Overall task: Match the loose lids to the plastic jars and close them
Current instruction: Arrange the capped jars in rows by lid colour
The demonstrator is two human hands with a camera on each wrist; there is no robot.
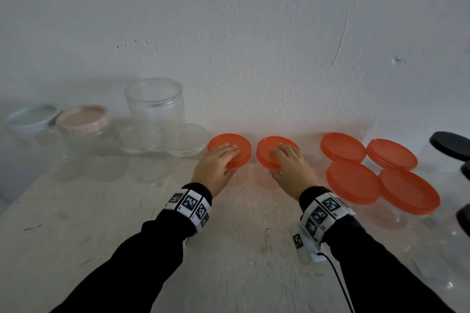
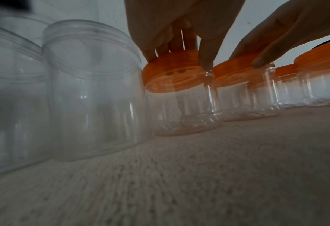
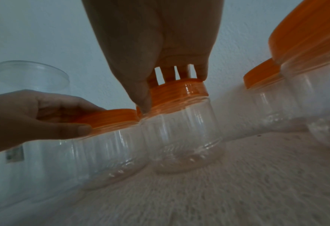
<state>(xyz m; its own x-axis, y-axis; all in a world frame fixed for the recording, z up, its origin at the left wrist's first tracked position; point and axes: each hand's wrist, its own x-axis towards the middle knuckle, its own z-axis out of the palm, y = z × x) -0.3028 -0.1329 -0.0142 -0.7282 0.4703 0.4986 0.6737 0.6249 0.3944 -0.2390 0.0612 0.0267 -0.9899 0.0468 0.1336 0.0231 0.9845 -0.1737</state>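
Two small clear plastic jars with orange lids stand side by side against the wall. My left hand grips the left orange lid from above, fingers on top and thumb on its near rim. My right hand grips the right orange lid the same way. In the left wrist view the left hand curls over its lid on the clear jar. In the right wrist view the right hand pinches its lid on a jar.
Several more orange-lidded jars cluster at the right, with black-lidded jars at the right edge. To the left stand a tall open clear jar, a low clear jar, a pink-lidded jar and a pale blue-lidded jar.
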